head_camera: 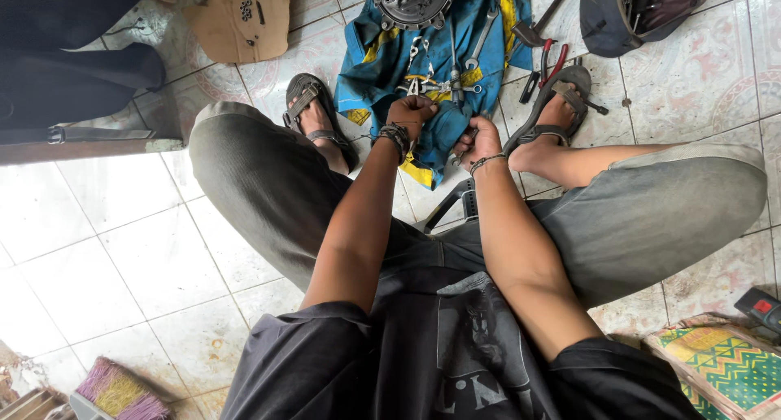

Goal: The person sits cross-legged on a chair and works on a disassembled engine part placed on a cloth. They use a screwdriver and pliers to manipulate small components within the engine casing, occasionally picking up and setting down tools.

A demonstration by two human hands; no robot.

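I sit low over a tiled floor with my knees apart and sandals on both feet. My left hand (411, 113) is closed in a fist on the blue and yellow cloth (382, 62), close to a cluster of small metal tools (427, 85). My right hand (478, 139) is curled at the cloth's lower edge, fingers bent, and what it holds is hidden. Several wrenches (482, 39) lie on the cloth. A round metal engine part (413, 1) sits at the cloth's far end.
Red-handled pliers (547, 62) lie by my right foot. A dark bag (639, 9) is at the top right, a tan cap (242, 17) at the top left. A patterned mat (720, 363) is at the lower right, a brush (120, 391) at the lower left.
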